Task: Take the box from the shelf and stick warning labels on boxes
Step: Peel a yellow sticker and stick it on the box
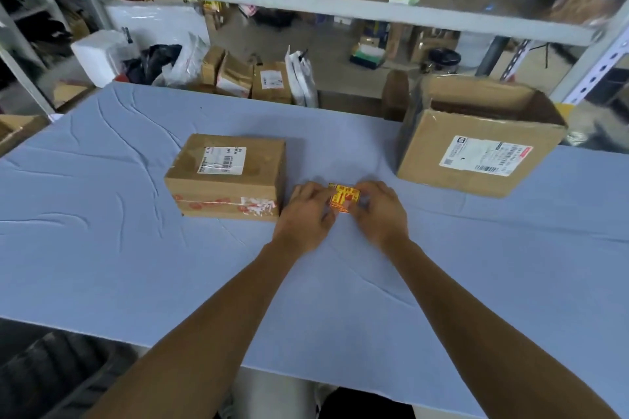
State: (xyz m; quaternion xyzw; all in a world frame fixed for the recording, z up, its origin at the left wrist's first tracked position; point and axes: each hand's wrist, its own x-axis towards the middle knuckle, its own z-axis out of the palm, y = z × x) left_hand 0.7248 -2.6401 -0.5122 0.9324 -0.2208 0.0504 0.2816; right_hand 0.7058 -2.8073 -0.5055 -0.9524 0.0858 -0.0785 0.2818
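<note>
I have the warning label point(343, 198), a small yellow and red sticker, pinched between both hands just above the blue cloth of the table point(102, 248), about midway between its left and right edges. My left hand point(308, 211) is clamped on the label's left side and my right hand point(381, 211) on its right side, fingers curled in over it. I judge I am working the sticker free of its backing, though the fingers hide whether any backing is there.

The sealed box point(226, 177) that I take to be next for a label sits just beside my left hand, toward the far edge, its top already carrying a white shipping slip. The open box point(480, 150) stands well apart near the far right corner.

To do this well, I should peel from one corner with a fingernail and keep my fingertips off the glue. I should hold the label flat so it does not fold onto itself, then lay it on bare cardboard clear of the slip and tape, pressing from one edge across
</note>
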